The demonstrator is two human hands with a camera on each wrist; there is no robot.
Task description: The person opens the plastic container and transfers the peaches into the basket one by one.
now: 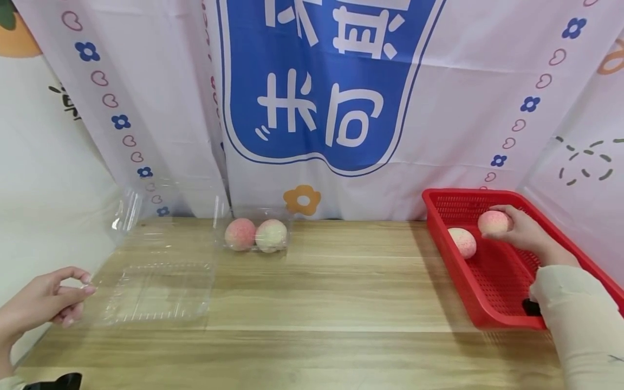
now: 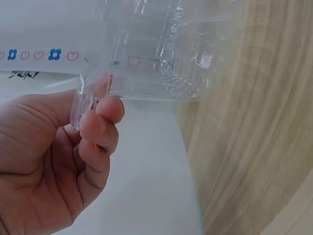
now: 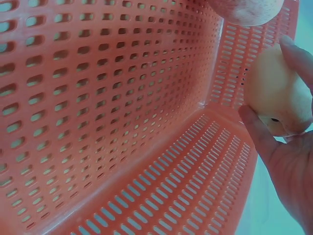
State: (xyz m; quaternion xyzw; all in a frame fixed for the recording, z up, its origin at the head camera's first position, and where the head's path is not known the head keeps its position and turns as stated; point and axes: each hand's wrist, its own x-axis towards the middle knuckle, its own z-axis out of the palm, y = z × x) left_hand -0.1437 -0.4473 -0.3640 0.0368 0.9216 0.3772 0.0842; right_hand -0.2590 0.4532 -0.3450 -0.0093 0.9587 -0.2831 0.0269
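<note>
My left hand (image 1: 51,300) pinches the edge of a clear plastic clamshell container (image 1: 163,319) at the left of the table. In the left wrist view, the thumb and fingers grip a corner of that thin plastic (image 2: 156,83). Two peaches, one pink (image 1: 240,234) and one pale (image 1: 271,236), sit side by side behind clear plastic at the back; whether it joins the held piece I cannot tell. Inside the red basket, my right hand (image 1: 528,230) grips a pink-and-cream peach (image 1: 492,222). Just left of it, another peach (image 1: 462,242) rests in the basket.
The red perforated basket (image 1: 468,292) stands at the right of the wooden table (image 1: 341,303). Behind the table hangs a white cloth (image 1: 439,135) with a blue printed panel. A white surface (image 2: 146,186) lies past the table's left edge.
</note>
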